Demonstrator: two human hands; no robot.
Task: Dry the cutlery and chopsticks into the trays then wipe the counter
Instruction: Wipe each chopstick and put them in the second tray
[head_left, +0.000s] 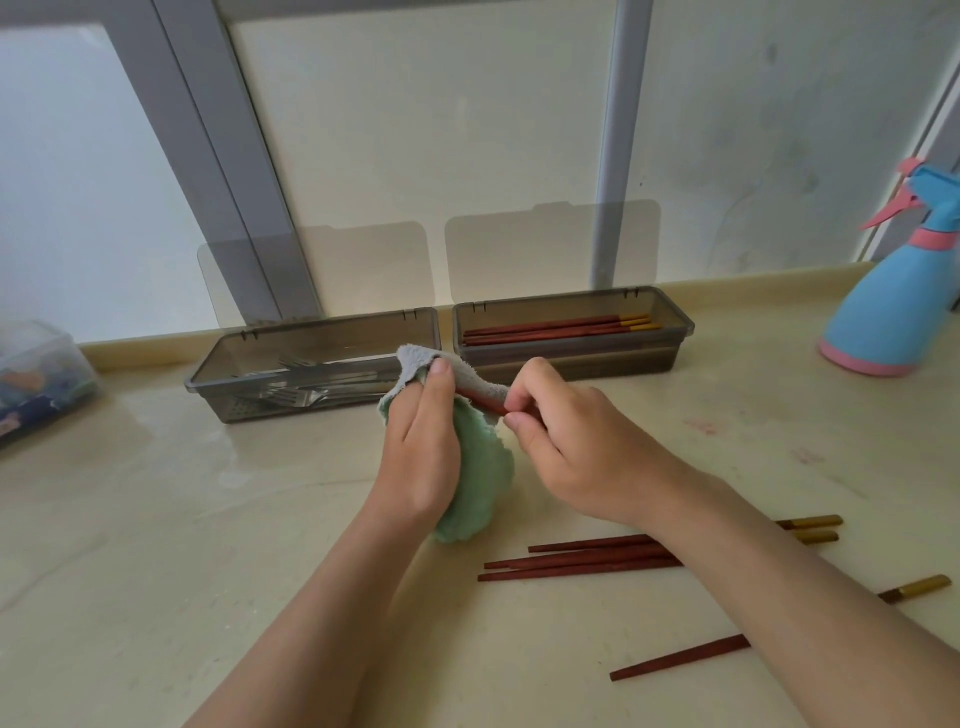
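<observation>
Cloth (475, 467), green with a grey edge, sits in the left hand (421, 447), whose fingers and thumb curl round it and the chopstick (489, 405) wrapped inside. The right hand (571, 447) pinches that chopstick's bare end. Behind stand two open trays: the left tray (205, 378) holds cutlery (311, 379), the right tray (571, 366) red chopsticks (556, 327). Loose chopsticks (571, 561) lie on the counter (208, 519) under the right forearm. A spray bottle (893, 306) stands far right.

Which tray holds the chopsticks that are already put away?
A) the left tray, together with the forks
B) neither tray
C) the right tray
C: the red-brown chopsticks lie in the right tray, while the left tray holds only metal cutlery.
</observation>
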